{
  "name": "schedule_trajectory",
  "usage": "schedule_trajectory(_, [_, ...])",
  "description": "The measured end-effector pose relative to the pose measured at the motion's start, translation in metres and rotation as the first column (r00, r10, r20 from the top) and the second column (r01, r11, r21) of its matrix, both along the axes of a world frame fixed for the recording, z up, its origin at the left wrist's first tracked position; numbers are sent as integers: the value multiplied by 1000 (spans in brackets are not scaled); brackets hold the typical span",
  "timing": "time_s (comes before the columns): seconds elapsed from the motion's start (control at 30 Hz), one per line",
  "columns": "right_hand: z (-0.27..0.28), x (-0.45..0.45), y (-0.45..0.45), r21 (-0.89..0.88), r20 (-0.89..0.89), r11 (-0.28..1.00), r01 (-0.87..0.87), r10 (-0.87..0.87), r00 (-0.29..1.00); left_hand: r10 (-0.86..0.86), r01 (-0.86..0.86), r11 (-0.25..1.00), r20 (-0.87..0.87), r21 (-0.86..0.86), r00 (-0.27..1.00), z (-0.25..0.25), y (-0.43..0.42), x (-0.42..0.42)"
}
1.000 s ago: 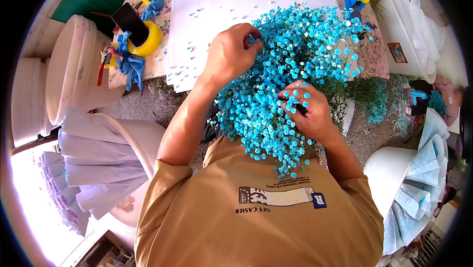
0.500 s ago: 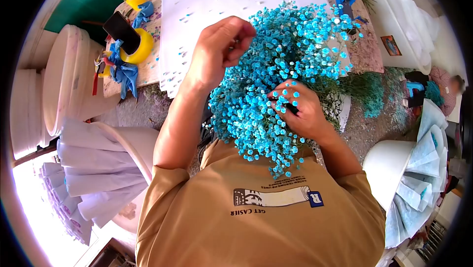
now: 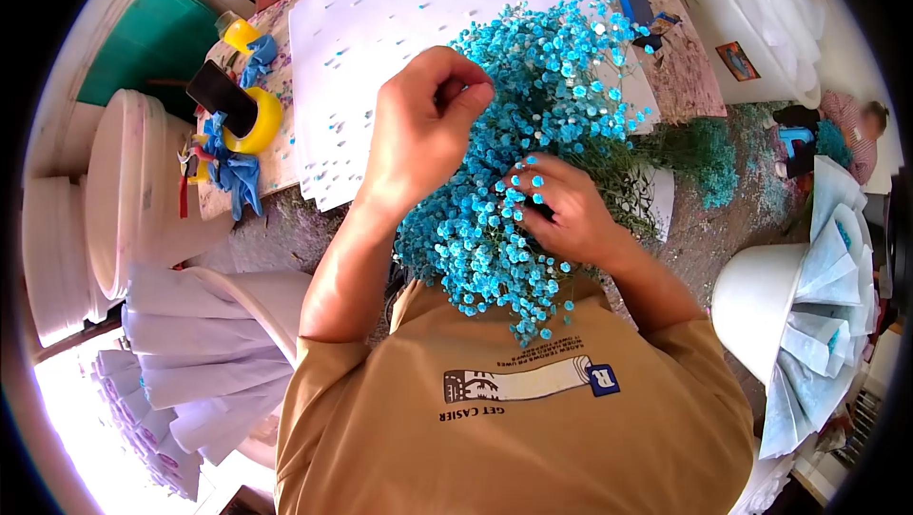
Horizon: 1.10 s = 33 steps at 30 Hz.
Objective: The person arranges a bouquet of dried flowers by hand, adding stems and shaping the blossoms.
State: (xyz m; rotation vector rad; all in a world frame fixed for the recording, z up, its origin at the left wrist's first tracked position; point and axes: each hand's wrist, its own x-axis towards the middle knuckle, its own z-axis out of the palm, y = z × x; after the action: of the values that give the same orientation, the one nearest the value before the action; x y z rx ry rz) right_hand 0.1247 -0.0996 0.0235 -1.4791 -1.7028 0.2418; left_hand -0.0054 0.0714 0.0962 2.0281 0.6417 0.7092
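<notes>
Right grip (image 3: 566,211): the bent fingers grasp the large, loose bunch of tiny bright-blue flowers on thin green stems (image 3: 504,144); blossoms partly cover them. Probably this side carries the bunch, so that the other is free.
Left grip (image 3: 418,130): thumb and forefinger are nearly together, just beside the blossoms; I cannot tell if something is pinched there.
Flowers: the bunch is before the person's chest, partly above the near edge of the sheet.
Paper: the large, flat white sheet (image 3: 409,25) covers the middle of the speckled wooden table (image 3: 699,87), perhaps for catching loose pieces.
Phone: the black, rectangular smartphone (image 3: 223,97) leans on the thick, round yellow tape roll (image 3: 263,122), which seems to serve as its stand.
Shirt: the brown fabric T-shirt (image 3: 514,458) reads "GET CASIER", upside down in this view, with a letter "R" on a blue square; the smaller lines are not clear.
Sticker: the small dark, reddish picture label (image 3: 737,61) is on the white plastic bin (image 3: 775,68); no word is readable.
</notes>
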Motion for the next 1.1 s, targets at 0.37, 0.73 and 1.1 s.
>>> schedule_trajectory(0.37, [9, -4, -2, -22, -26, 1000, 5, -6, 1000, -259, 271, 962, -215, 30, 942, 6, -13, 13])
schedule_trajectory(0.73, [6, -4, -2, -64, -20, 998, 21, -23, 1000, -194, 231, 936, -162, 264, 968, -12, -21, 23])
schedule_trajectory(1.1, [13, -2, -1, -32, -31, 999, -32, 31, 999, -93, 421, 501, 436, -756, 895, 7, -15, 8])
